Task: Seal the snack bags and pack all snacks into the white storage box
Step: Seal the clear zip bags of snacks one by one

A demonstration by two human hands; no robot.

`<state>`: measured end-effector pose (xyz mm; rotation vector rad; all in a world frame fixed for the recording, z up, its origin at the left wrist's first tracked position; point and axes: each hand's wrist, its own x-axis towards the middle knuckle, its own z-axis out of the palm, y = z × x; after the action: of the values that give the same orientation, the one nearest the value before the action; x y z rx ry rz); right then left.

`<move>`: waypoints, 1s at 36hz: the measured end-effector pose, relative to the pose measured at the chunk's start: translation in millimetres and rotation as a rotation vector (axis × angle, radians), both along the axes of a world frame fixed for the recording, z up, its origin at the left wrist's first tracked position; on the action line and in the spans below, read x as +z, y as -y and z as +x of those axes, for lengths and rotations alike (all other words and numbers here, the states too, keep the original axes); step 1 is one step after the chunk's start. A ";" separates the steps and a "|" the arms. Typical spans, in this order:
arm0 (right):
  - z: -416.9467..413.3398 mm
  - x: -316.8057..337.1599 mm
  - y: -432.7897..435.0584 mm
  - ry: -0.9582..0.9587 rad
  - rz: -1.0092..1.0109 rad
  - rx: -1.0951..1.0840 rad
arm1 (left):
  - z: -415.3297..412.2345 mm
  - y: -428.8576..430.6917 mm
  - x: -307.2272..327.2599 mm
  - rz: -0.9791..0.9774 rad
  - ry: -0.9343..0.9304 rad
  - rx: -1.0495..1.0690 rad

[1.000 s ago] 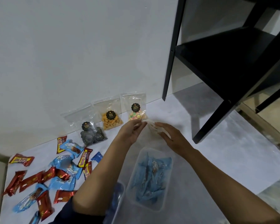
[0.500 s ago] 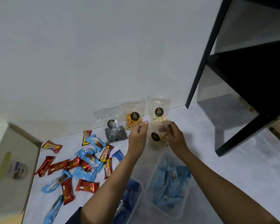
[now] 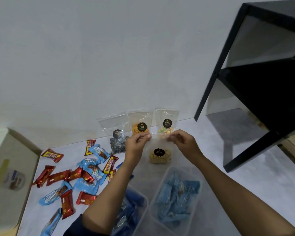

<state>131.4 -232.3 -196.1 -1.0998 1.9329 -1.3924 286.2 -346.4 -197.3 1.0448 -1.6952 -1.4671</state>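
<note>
Left hand (image 3: 138,142) and right hand (image 3: 182,141) hang a clear zip bag of pale snacks (image 3: 159,155) just beyond the storage box (image 3: 197,172), each grip pinching a top corner, apparently stretching the seal flat for closing.

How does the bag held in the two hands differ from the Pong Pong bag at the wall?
The held bag hangs in the air, its top pinched by the left hand and the right hand; the Pong Pong bag stands leaning on the wall. The held bag holds pale beige pieces; the Pong Pong bag holds orange ones. Both are clear plastic with a round black label.
</note>
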 end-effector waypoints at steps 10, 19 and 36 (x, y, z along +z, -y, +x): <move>-1.6 1.0 7.3 -0.107 0.026 -0.022 | -3.8 -2.5 -0.9 -0.066 0.066 -0.041; -2.3 8.2 7.1 -0.144 0.043 0.063 | -2.8 -4.3 -1.0 -0.139 0.131 -0.043; 15.2 23.7 23.1 -0.434 0.298 0.060 | 7.0 1.7 2.8 -0.100 0.070 -0.086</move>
<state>146.7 -255.5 -172.4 -1.3766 2.2902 -0.8402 293.2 -348.1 -194.5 0.9914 -1.8643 -1.3974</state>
